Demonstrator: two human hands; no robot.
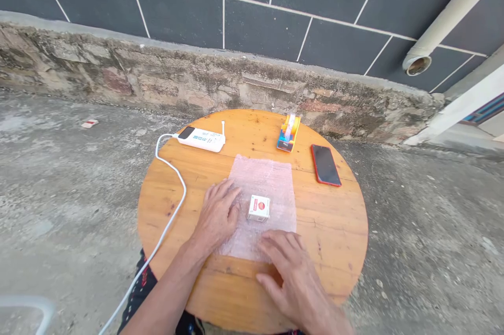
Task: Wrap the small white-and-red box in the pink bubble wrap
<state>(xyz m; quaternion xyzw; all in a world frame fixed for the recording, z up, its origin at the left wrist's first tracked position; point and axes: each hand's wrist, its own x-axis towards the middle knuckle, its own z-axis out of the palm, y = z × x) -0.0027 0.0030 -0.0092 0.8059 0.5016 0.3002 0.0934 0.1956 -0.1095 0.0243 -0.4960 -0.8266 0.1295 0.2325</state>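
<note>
Small white box [259, 208]: centre of frame, slightly below middle, sitting on the bubble wrap sheet [271, 177], nearer its bottom edge than its top.
Box pointing: printed face up, red round mark right of a red label; one side wall visible, facing bottom of frame. Turned slightly clockwise.
Box long axis: none I can pick out, top looks near square.
Wrap sheet: flat on the round wooden table [331, 219], long axis running up the frame.
Progress: looks early, my read. Done: sheet spread, box on it. Left: no edge folded over the box, no tape visible on box or sheet.
Left hand [220, 214]: left of box, palm down, fingers loosely spread, nothing gripped; over the sheet's left edge, apart from box.
Right hand [289, 274]: below and right of box, half-open, thumb well apart from fingers, no hold seen; fingertips at sheet's lower right corner. Blurred, can't tell if touching.
Tape dispenser [289, 134]: above and right of sheet, roll on it.
Phone [326, 165]: right of sheet, dark screen up.
White power bank [201, 138]: upper left of table, white cable [184, 188] curving down to lower left.
</note>
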